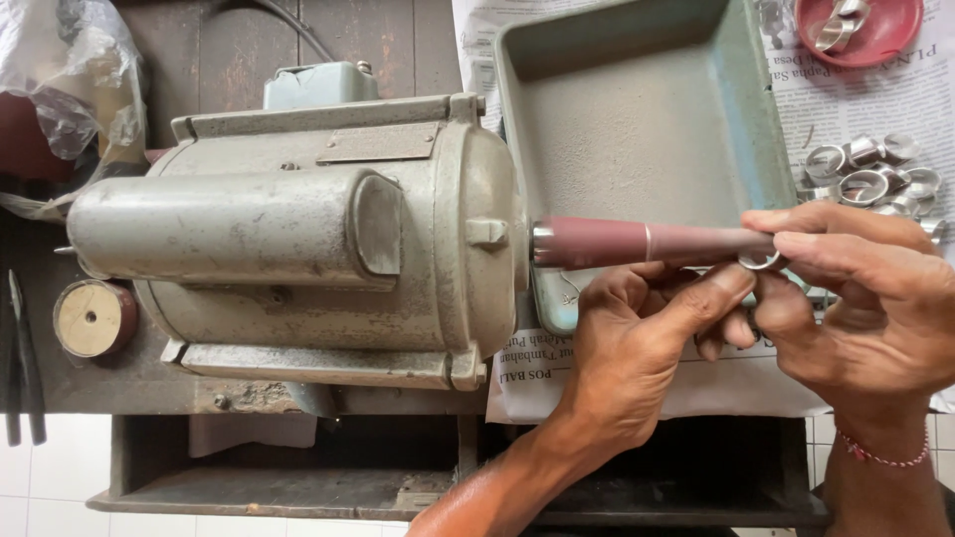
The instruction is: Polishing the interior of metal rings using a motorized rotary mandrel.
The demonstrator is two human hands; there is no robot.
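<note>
A grey electric motor (298, 239) lies on a dark workbench, and a tapered reddish-brown spindle (637, 242) sticks out of it to the right. A small silver ring (761, 262) sits against the underside of the spindle's tip. My right hand (865, 308) pinches that ring between thumb and forefinger. My left hand (637, 343) is just below the spindle, its thumb and fingertips touching the ring from the left. Both hands meet at the spindle's end.
A grey-green metal tray (746, 109) lies behind the spindle on newspaper. Several loose silver rings (870, 174) are piled to the right, and a red dish (885, 40) holds more. Pliers (25, 358) and a round disc (92, 318) lie at the left, a plastic bag (70, 89) at far left.
</note>
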